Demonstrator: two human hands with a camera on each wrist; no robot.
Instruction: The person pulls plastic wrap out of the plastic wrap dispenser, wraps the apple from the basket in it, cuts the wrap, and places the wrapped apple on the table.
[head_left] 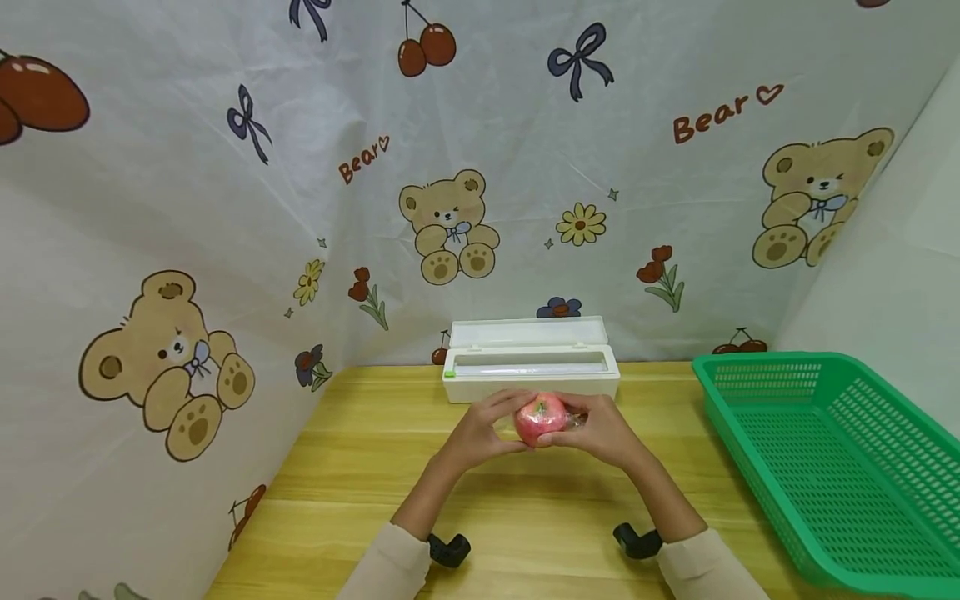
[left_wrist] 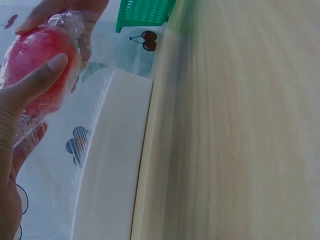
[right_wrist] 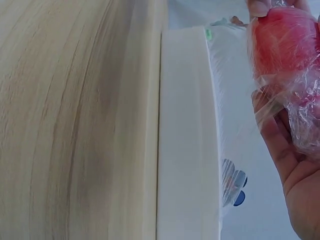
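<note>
A red apple (head_left: 542,418) wrapped in clear plastic film is held between both hands above the table, in front of a white box. My left hand (head_left: 484,429) grips its left side, thumb and fingers curled round it; the left wrist view shows the thumb lying across the wrapped apple (left_wrist: 42,62). From the other side my right hand (head_left: 600,427) pinches the apple with thumb and fingers. Crumpled loose film (right_wrist: 305,107) bunches by the right palm in the right wrist view. The apple's underside is hidden in the head view.
Behind the hands stands the white cling-film dispenser box (head_left: 532,388), its lid raised and a film roll inside. A green plastic basket (head_left: 772,492) sits at the right of the wooden table (head_left: 360,500). A bear-print cloth (head_left: 510,150) hangs along the back and left.
</note>
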